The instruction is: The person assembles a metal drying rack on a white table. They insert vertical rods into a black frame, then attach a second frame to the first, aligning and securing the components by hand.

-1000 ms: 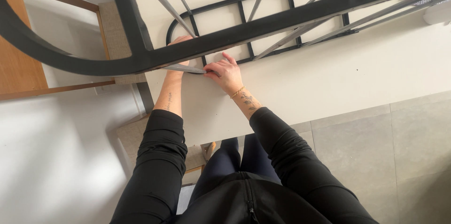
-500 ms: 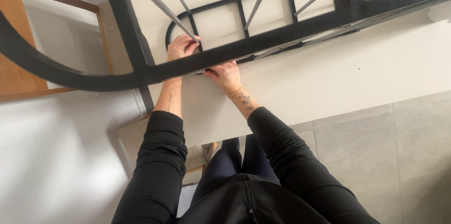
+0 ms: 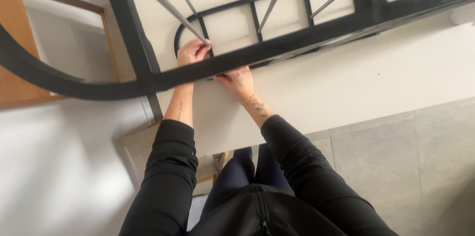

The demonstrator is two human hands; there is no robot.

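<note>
We look down at our two hands at a black metal railing point(image 3: 277, 45) that crosses the top of the view. Our left hand point(image 3: 192, 52) is past the thick black rail now, out on the far side of it, and its fingers curl around a thin grey bar point(image 3: 168, 7) where that bar meets the curved black frame below. A second ago this hand was lower, right at the thick rail, and half a second ago it was already climbing to the grey bar; now it grips the bar tight. Our right hand point(image 3: 238, 80) stays almost where it was, just under the thick rail near its middle. Its fingers reach up under the rail and hide behind it, so we cannot tell if they hold something or just press on it. A gold bracelet point(image 3: 248, 99) sits on that wrist. Both hands are near each other, the left one higher and farther out than the right. Under the hands runs a pale ledge point(image 3: 376, 77), and grey floor tiles point(image 3: 396, 157) lie at the right edge. A wooden door point(image 3: 12, 43) shows at the left edge.
</note>
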